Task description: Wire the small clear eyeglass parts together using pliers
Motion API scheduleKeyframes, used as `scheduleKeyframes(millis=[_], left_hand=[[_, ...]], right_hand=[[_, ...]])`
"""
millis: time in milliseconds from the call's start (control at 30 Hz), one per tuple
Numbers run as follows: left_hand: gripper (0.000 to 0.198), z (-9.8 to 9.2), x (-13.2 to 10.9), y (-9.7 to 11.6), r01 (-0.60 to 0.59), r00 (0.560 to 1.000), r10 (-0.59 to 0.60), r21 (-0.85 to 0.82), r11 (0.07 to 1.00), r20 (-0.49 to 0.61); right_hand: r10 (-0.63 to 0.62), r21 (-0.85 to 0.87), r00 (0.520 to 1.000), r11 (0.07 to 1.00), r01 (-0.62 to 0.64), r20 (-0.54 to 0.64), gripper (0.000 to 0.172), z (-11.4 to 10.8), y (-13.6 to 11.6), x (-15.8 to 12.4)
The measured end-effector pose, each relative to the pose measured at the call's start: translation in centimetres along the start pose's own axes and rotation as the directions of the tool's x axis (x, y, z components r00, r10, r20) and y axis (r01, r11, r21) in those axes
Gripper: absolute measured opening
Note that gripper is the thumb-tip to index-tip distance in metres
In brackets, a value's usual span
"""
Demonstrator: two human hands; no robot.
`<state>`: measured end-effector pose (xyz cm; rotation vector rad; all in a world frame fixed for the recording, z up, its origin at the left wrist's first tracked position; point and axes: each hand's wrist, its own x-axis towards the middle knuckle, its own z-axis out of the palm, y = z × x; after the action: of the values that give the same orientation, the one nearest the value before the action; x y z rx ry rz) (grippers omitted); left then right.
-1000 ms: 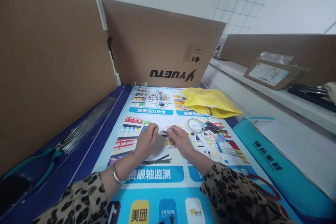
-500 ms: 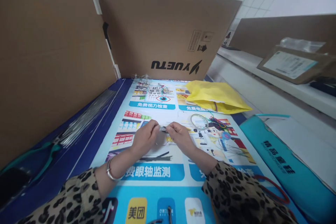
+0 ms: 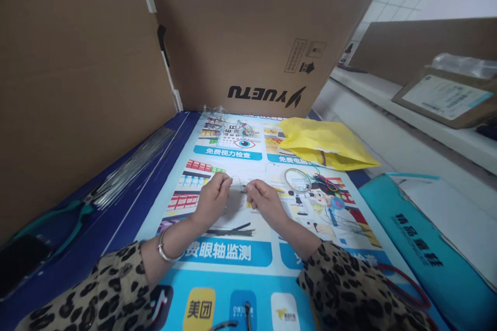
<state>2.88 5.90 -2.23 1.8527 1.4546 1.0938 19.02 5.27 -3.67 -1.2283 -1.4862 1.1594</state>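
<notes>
Over the printed mat, my left hand is closed in a pinch on a thin wire, which runs faintly across the gap between my hands. My right hand also pinches, with a small dark piece showing at its fingertips; its exact kind is too small to make out. Below my hands lie several dark thin strips. To the right of my right hand rest a clear ring-shaped coil and a tangle of coloured cords.
Cardboard panels stand at the back and left. Thin metal wires and teal-handled pliers lie on the left. A yellow bag and a teal shoebox are on the right. Tangled fine wires sit at the back.
My hands have drawn slightly apart, the left moving a little left. A thin wire now shows in the gap between them. The view has shifted slightly.
</notes>
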Motion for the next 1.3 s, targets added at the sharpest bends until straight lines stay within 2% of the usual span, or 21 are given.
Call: scheduleKeyframes(millis=[200, 500, 667, 800, 933, 1133, 1233, 1300], left_hand=[[0.023, -0.2, 0.1, 0.1, 0.062, 0.998, -0.062, -0.022, 0.998, 0.002], [0.019, -0.1, 0.2, -0.6, 0.152, 0.978, -0.136, -0.096, 0.984, 0.159], [0.027, -0.1, 0.1, -0.9, 0.082, 0.979, -0.085, 0.021, 0.996, 0.184], [0.028, -0.1, 0.1, -0.7, -0.007, 0.98, -0.002, 0.046, 0.999, 0.201], [0.021, -0.1, 0.1, -0.3, 0.019, 0.962, -0.023, 0.016, 1.0, 0.27], [0.022, -0.3, 0.2, 0.1, 0.169, 0.984, -0.165, -0.068, 0.983, 0.068], [0.022, -0.4, 0.3, 0.3, 0.227, 0.974, -0.226, -0.179, 0.957, 0.028], [0.022, -0.4, 0.3, 0.3, 0.246, 0.969, -0.244, -0.264, 0.933, 0.042]], right_hand=[[0.018, -0.001, 1.0, 1.0, -0.018, -0.003, 0.029, 0.0, 0.0, 0.0], [0.082, 0.057, 0.995, 0.995, -0.079, -0.057, 0.029, -0.2, 0.0, 0.3], [0.118, 0.067, 0.992, 0.991, -0.115, -0.05, 0.028, -0.5, -0.2, 0.3], [0.041, -0.029, 0.999, 0.999, -0.042, -0.011, 0.027, -0.5, -0.2, 0.1], [-0.003, -0.085, 1.0, 0.996, 0.005, 0.027, 0.028, -0.5, -0.3, -0.1], [0.049, 0.028, 0.997, 0.998, -0.051, 0.061, 0.027, -0.3, -0.8, -0.5], [0.149, 0.121, 0.983, 0.979, -0.162, 0.111, 0.027, 0.1, -1.0, -0.9], [0.214, 0.203, 0.965, 0.948, -0.243, 0.154, 0.026, 0.4, -1.1, -1.1]])
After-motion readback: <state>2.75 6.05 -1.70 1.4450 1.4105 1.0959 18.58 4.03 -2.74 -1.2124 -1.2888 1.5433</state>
